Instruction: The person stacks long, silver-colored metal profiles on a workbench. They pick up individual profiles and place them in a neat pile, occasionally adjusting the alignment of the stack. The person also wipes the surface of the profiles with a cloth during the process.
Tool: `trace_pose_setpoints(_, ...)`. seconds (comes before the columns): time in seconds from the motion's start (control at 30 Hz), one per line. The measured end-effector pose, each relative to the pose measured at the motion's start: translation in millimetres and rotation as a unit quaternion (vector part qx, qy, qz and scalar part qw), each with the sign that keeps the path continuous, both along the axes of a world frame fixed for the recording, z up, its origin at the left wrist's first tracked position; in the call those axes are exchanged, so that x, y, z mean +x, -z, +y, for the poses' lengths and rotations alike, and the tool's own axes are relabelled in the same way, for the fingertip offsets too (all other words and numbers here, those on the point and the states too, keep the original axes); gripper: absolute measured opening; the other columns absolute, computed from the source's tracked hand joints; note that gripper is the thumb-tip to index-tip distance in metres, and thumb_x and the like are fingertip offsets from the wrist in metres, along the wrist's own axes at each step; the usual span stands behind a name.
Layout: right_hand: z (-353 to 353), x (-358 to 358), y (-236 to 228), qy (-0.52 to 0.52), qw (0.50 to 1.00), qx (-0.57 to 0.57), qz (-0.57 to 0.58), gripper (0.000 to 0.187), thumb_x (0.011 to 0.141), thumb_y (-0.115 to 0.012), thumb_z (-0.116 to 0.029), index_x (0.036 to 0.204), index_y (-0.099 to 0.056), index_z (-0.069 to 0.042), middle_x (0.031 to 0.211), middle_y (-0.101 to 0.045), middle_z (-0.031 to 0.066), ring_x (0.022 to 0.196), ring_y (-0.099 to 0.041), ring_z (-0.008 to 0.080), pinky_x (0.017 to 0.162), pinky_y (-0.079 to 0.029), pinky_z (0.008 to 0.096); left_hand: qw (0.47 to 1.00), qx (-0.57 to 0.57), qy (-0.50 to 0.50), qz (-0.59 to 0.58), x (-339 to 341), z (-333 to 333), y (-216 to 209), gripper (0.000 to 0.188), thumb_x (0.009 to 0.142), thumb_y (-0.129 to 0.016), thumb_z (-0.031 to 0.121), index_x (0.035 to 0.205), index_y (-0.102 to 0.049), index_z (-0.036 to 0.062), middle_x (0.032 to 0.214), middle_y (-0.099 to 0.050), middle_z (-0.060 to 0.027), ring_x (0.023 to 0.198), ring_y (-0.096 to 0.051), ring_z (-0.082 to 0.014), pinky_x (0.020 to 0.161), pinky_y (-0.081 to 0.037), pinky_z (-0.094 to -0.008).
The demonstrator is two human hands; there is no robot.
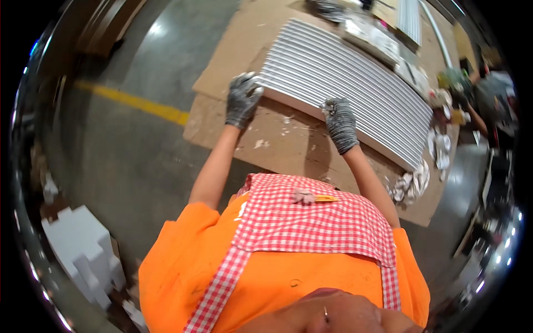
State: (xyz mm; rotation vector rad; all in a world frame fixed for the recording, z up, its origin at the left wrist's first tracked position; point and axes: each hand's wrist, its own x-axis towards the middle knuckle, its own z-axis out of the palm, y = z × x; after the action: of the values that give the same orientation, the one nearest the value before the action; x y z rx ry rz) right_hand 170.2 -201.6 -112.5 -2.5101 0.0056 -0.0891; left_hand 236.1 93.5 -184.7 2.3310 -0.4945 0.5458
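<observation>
A row of long, silvery metal slats (344, 83) lies side by side as a thick ribbed block on the cardboard-covered table. My left hand (243, 100), in a grey glove with whitish fingertips, rests at the block's near left corner. Its fingers are slightly bent, with the thumb apart from them beside the block's end. My right hand (340, 125), gloved alike, is at the near long edge. Its fingers are curled in over the slats, and whatever they pinch is hidden.
A crumpled white cloth (412, 183) lies by the block's near right end. Plastic-wrapped packs (369, 39) stand behind the block. Another person's arm (476, 119) shows at the far right. White foam pieces (83, 250) sit on the floor at left, near a yellow floor line (133, 101).
</observation>
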Motion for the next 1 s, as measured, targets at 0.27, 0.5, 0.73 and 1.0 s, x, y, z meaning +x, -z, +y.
trace_pose_setpoints(0.27,80.7,58.1,-8.9,-0.159,0.986,-0.045,0.02,0.012,0.083,-0.061,-0.009,0.094,-0.061,-0.004,0.09,-0.058,0.0187,0.083,-0.06,0.0329,0.074,-0.051,0.0433,0.995,-0.035,-0.074,0.058,-10.9,-2.3,-7.3,0.043,0.079,-0.072,0.033,0.113,-0.064,0.0072,0.125,-0.058,-0.0126,0.121,-0.048,-0.0314,0.106,-0.035,-0.0426)
trace_pose_setpoints(0.5,142.0,104.3,0.0,-0.29,0.951,-0.072,-0.073,0.032,0.069,-0.073,-0.016,0.096,-0.062,-0.003,0.096,-0.058,0.0182,0.092,-0.057,0.0334,0.079,-0.05,0.0403,0.995,-0.047,-0.083,0.013,-1.4,3.9,13.8,0.068,0.072,-0.078,0.039,0.126,-0.052,0.0058,0.127,-0.054,-0.0164,0.119,-0.048,-0.0346,0.105,-0.034,-0.044)
trace_pose_setpoints(0.73,159.0,112.5,5.8,-0.283,0.949,-0.006,-0.14,0.032,0.065,-0.073,-0.016,0.091,-0.065,0.001,0.093,-0.062,0.0218,0.092,-0.062,0.037,0.079,-0.051,0.0424,0.991,0.07,-0.111,-0.039,9.6,13.0,37.7,0.065,0.078,-0.069,0.039,0.13,-0.05,0.0034,0.129,-0.054,-0.0165,0.122,-0.047,-0.0341,0.104,-0.036,-0.0429)
trace_pose_setpoints(1.0,109.2,69.8,12.4,-0.237,0.97,-0.015,-0.044,0.018,0.076,-0.059,0.0,0.093,-0.065,0.001,0.1,-0.059,0.0235,0.094,-0.061,0.037,0.079,-0.053,0.0406,0.993,-0.027,-0.107,0.037,-3.2,-8.9,-1.4,0.064,0.076,-0.076,0.031,0.128,-0.052,0.0014,0.129,-0.055,-0.0151,0.12,-0.048,-0.0323,0.103,-0.038,-0.0404)
